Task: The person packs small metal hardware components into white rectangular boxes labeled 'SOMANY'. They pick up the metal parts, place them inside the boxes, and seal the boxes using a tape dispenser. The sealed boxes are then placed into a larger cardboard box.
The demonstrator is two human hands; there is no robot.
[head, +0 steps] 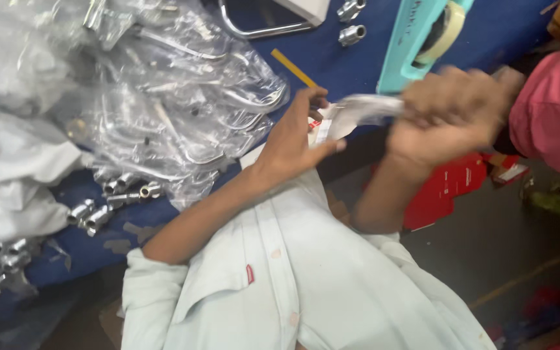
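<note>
My left hand (291,141) and my right hand (452,113) are raised in front of my pale blue shirt (306,279), at the edge of a blue-covered table (332,55). Between them they hold a small clear plastic packet (352,110) with a white label and a bit of red. My left thumb and fingers pinch its near end. My right hand is closed around its far end and is blurred by motion. What the packet contains is too blurred to tell.
A heap of clear bags with bent chrome tubes (183,110) fills the table's left. Loose chrome fittings (108,207) lie by the edge, with two more at the far side (351,23). A teal tape dispenser (422,32), red cartons (452,185) on the floor and another person's pink sleeve (555,110) are at right.
</note>
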